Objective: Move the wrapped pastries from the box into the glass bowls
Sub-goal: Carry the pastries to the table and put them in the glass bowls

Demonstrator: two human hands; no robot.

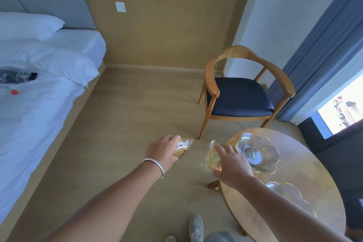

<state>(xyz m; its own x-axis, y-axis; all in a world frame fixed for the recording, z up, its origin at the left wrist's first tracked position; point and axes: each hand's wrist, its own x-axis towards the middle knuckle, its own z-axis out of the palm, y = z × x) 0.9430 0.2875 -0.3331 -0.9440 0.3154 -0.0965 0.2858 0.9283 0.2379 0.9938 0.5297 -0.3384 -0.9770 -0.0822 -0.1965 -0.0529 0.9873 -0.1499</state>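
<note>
My left hand [164, 149], with a silver bangle at the wrist, grips a wrapped pastry [181, 148] in clear plastic out over the floor. My right hand [231, 163] holds a second wrapped pastry [212, 160] just left of the round table's edge. A scalloped glass bowl [261, 161] with a gold rim stands on the table right of that hand, with nothing in it. A second glass bowl [292, 195] sits nearer me, partly hidden by my right forearm. The box is out of view.
The round wooden table [306, 173] stands at the right. A wooden armchair [241, 94] with a dark seat is behind it. A bed [39, 94] with white linen fills the left side. Blue curtains [322, 45] and a window are at the far right. My shoe [196, 228] shows below.
</note>
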